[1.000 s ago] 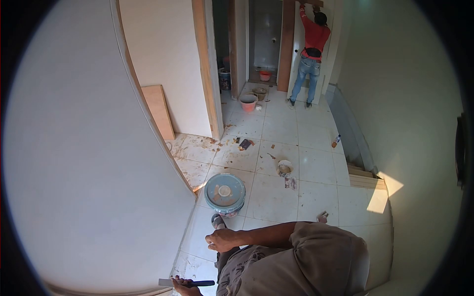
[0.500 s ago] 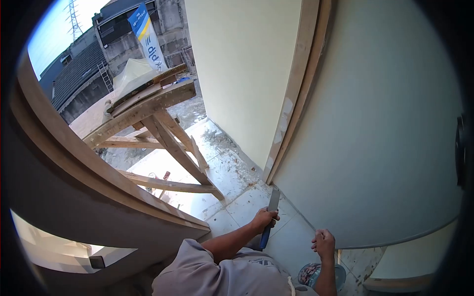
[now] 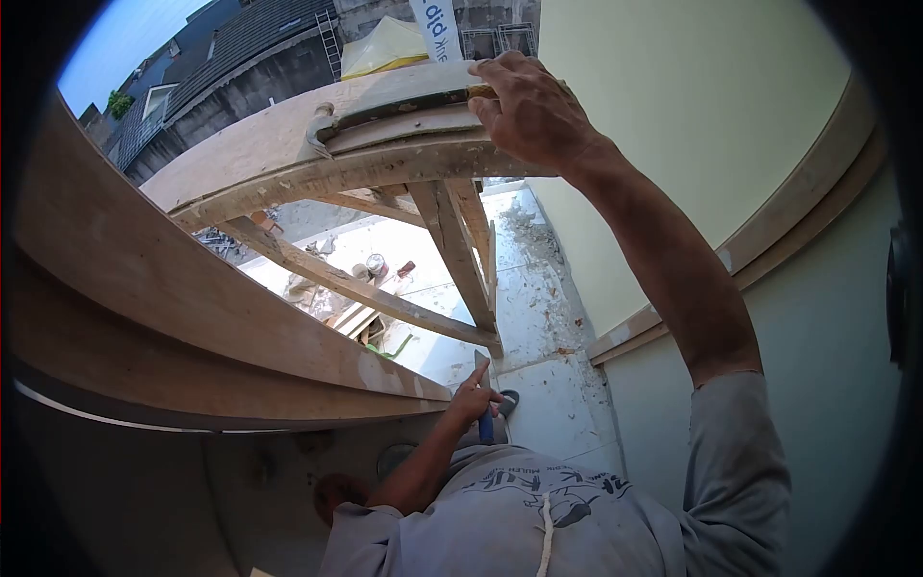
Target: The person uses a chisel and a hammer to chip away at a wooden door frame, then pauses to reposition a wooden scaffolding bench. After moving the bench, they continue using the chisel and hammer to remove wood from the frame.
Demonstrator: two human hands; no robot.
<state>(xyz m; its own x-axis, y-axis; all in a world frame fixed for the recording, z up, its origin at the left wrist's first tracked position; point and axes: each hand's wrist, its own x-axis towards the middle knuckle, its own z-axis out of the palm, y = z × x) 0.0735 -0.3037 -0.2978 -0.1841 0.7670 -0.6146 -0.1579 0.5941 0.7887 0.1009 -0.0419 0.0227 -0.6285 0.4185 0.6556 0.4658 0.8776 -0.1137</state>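
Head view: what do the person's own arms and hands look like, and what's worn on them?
The left hand and right hand are bare, with no gloves or watch visible. Loose, plain grey short sleeves leave the forearms uncovered.

Ladder (image 3: 329, 46) against grey wall (image 3: 284, 77); pale canopy (image 3: 385, 46) beside banner (image 3: 437, 29); dark roof (image 3: 260, 43) beyond.

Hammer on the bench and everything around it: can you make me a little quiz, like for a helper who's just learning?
1. Which grip holds the blue-handled tool?
2. True or false: the hammer is on the bench.
3. What colour is the string on the shirt? a) red b) white c) green

Key: 1. The left grip. 2. True. 3. b
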